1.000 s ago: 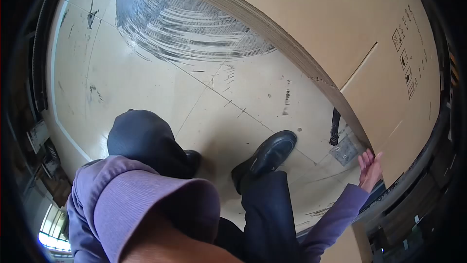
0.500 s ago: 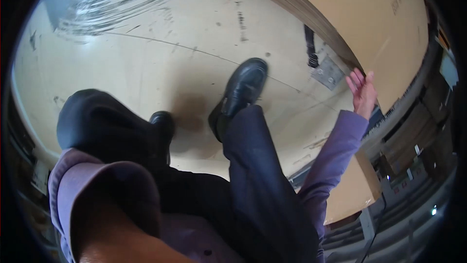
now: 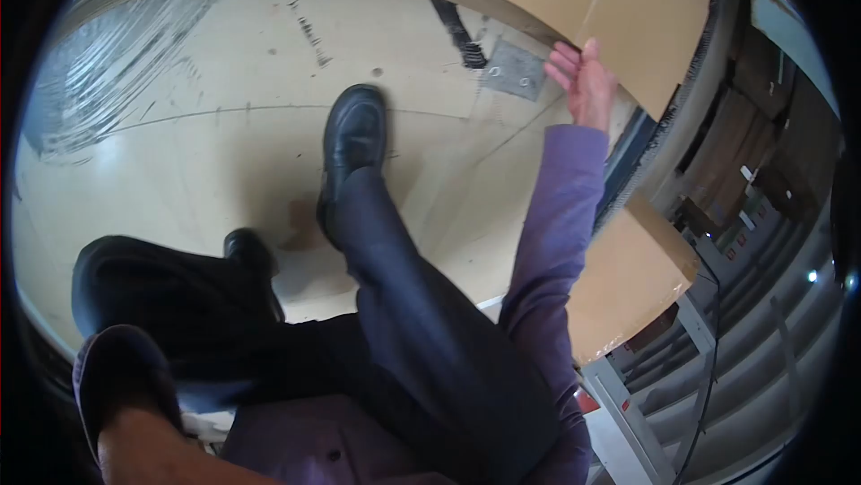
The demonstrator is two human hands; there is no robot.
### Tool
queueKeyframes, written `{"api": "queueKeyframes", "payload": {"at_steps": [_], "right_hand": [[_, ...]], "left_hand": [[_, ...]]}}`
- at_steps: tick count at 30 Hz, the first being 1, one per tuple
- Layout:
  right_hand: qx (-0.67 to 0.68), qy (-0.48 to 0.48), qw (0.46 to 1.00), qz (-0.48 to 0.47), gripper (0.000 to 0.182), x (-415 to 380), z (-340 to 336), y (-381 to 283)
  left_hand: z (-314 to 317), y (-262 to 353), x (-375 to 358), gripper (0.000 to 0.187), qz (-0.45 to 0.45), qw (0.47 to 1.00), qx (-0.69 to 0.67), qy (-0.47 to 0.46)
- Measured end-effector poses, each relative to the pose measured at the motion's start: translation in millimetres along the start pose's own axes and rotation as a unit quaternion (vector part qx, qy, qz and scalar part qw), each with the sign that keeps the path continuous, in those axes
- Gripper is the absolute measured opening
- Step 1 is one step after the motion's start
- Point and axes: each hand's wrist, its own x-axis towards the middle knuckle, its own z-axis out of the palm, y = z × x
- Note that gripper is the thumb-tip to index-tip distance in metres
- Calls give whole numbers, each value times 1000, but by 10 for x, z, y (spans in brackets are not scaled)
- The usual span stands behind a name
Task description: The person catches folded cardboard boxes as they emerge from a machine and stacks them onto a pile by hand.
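Observation:
My right hand (image 3: 585, 86) is at the near edge of a stack of flat brown cardboard (image 3: 619, 1). Its palm is towards me, and the cardboard edge lies between the thumb and the loosely curled fingers. The fingertips are on the side of the stack, close to a grey metal plate (image 3: 514, 70) set in the pale floor. My left hand is out of view; only its rolled purple sleeve and bare forearm (image 3: 148, 445) show at lower left.
A black strap (image 3: 459, 32) lies beside the plate. My black shoe (image 3: 356, 131) is on the floor (image 3: 430, 180), with scuffed clear film (image 3: 126, 73) at far left. A taped brown box (image 3: 628, 279) rests by a grey metal frame (image 3: 619, 404) on the right.
My view has shifted, so the floor and cardboard sit further left and higher. My right hand stays at the cardboard edge, and the taped box shows more fully.

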Motion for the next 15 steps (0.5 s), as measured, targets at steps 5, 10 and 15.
{"api": "queueKeyframes", "payload": {"at_steps": [5,10,15], "right_hand": [[26,-46,998,38,41,124,8,62],[3,-45,999,16,49,5,43,41],[5,-40,999,31,51,15,173,86]], "left_hand": [[127,54,-16,41,10,1000,-12,20],[170,-41,-29,43,60,996,-29,60],[261,-74,5,45,92,992,-21,85]]}}
